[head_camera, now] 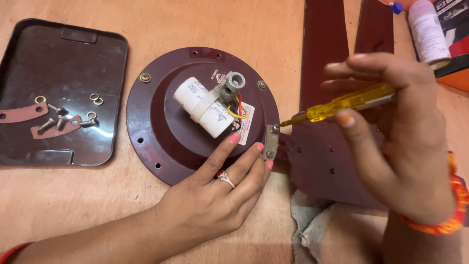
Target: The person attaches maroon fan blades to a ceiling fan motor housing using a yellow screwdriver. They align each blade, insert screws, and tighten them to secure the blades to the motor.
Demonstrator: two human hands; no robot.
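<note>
I see my right hand (391,132) closed around a yellow-handled screwdriver (342,103), fingers curled over the handle and the thumb pressing it from below. The wrist is bent, the palm turned toward me, and the shaft runs leftward so the tip sits on a screw (275,128) at the top of a small metal bracket (269,142). That bracket lies at the right edge of the round maroon motor housing (161,142), where a dark red fan blade (332,161) joins it.

My left hand (215,195) lies flat and spread, palm down, on the lower right of the housing, fingertips pressing next to the bracket; the forearm comes in from the lower left across the bench (97,210).

On top of the housing sits a white cylindrical capacitor (205,105) with a grey metal fitting (232,84) just beside it. Left of the housing, well apart, a dark tray (29,44) holds loose screws and washers (63,117). Below the blade, right of the housing, lies a crumpled rag (312,230). A white spray can (427,32) stands far up right.
</note>
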